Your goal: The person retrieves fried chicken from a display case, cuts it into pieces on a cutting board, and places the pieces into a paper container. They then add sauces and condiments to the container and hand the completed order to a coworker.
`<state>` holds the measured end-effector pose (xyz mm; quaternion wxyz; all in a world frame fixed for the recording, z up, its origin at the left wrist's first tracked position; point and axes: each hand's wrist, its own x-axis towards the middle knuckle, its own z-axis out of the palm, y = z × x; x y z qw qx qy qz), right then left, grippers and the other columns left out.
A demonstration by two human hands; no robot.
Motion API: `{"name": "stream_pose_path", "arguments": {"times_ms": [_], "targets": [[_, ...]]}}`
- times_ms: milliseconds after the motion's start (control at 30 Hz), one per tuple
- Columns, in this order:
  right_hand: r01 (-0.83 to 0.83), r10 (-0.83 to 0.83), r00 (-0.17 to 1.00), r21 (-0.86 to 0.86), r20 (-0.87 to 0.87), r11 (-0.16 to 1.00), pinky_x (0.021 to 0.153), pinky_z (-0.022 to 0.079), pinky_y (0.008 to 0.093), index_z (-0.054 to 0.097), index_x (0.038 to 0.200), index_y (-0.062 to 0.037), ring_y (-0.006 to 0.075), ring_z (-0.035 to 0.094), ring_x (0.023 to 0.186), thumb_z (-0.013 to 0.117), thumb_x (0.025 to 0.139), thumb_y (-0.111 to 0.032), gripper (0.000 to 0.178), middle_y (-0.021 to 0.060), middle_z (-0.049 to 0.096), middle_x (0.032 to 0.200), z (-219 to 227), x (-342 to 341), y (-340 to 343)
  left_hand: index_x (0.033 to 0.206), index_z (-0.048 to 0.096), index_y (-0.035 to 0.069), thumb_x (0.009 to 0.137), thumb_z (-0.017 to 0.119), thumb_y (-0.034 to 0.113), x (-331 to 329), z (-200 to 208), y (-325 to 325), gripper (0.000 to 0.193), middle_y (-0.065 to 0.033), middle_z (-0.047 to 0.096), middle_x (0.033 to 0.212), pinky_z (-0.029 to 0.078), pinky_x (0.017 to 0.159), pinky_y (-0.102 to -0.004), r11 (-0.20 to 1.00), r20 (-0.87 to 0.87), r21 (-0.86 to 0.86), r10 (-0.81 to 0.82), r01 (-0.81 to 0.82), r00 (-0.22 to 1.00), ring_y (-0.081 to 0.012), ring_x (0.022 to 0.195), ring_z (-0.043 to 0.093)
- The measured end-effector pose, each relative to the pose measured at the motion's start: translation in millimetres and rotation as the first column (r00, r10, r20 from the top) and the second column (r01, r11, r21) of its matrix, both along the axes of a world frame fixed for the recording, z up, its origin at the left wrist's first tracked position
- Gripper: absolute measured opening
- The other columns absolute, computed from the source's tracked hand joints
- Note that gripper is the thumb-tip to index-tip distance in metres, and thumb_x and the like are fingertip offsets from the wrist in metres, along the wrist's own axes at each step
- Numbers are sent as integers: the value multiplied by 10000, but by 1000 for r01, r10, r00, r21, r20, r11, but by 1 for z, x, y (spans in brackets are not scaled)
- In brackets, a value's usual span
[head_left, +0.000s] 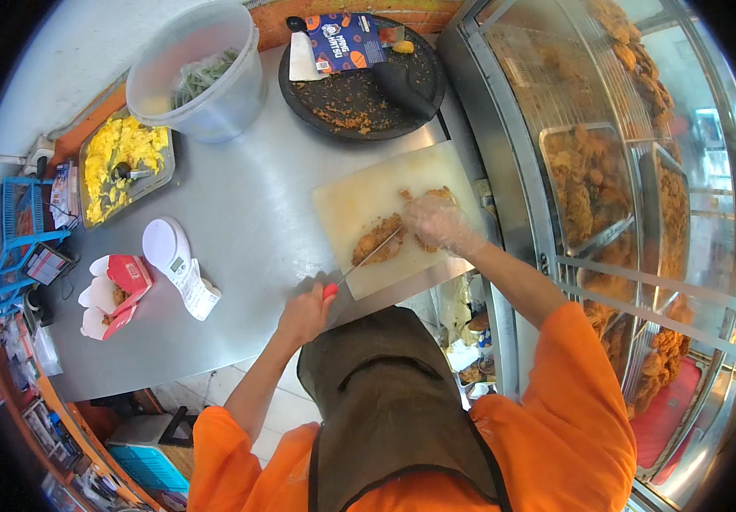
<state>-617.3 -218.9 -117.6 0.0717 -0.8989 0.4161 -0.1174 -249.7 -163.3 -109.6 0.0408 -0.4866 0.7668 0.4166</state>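
Note:
My left hand (306, 314) is closed round the red handle of a knife (331, 291), whose blade slants up and right over a piece of fried chicken (372, 238). This chicken lies on a pale cutting board (344, 201). My right hand (433, 222), in a clear plastic glove, grips a second breaded fried chicken piece (446, 195) just right of the first; the hand hides much of it. Whether the blade's edge has gone into the meat I cannot tell.
A glass display case (539, 141) of fried chicken borders the steel table (240, 192) on the right. Behind the board sits a round black stone-like tray (312, 102). Leftward are a plastic bucket (244, 94), yellow food tray (163, 177), white scale (166, 245) and opened takeaway box (131, 282).

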Motion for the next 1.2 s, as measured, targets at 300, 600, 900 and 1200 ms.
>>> {"name": "stream_pose_path", "arguments": {"times_ms": [300, 600, 900, 1200], "targets": [[-37, 64, 984, 159, -169, 987, 702, 527, 444, 615, 915, -68, 285, 655, 815, 565, 855, -201, 154, 101, 650, 899, -3, -6, -11, 1039, 501, 19, 1041, 479, 390, -10, -10, 2, 372, -260, 694, 832, 533, 662, -587, 998, 31, -58, 38, -36, 999, -492, 755, 671], [-189, 188, 981, -37, -43, 981, 817, 531, 417, 604, 1099, -29, 286, 661, 942, 541, 873, -184, 280, 121, 657, 1034, 1, -15, -12, 1030, 495, 21, 1037, 489, 411, -20, 4, 7, 390, -265, 688, 806, 542, 637, -571, 1000, 194, 11, 2, -4, 981, -483, 731, 675], [-164, 161, 977, -8, -140, 986, 815, 530, 402, 602, 1019, -73, 268, 663, 920, 551, 858, -219, 223, 106, 662, 999, -5, -14, -11, 1037, 497, 5, 1041, 475, 418, -19, -3, 3, 414, -273, 682, 777, 533, 661, -597, 1000, 128, -3, -3, 3, 992, -504, 738, 668], [-90, 108, 967, 90, -230, 992, 747, 525, 415, 592, 903, -82, 258, 666, 851, 577, 838, -224, 157, 91, 660, 911, 16, -7, -18, 1070, 500, 1, 1052, 445, 424, -14, -9, 0, 428, -290, 680, 781, 533, 671, -593, 1000, 120, -5, 15, -14, 993, -509, 759, 669]]}}
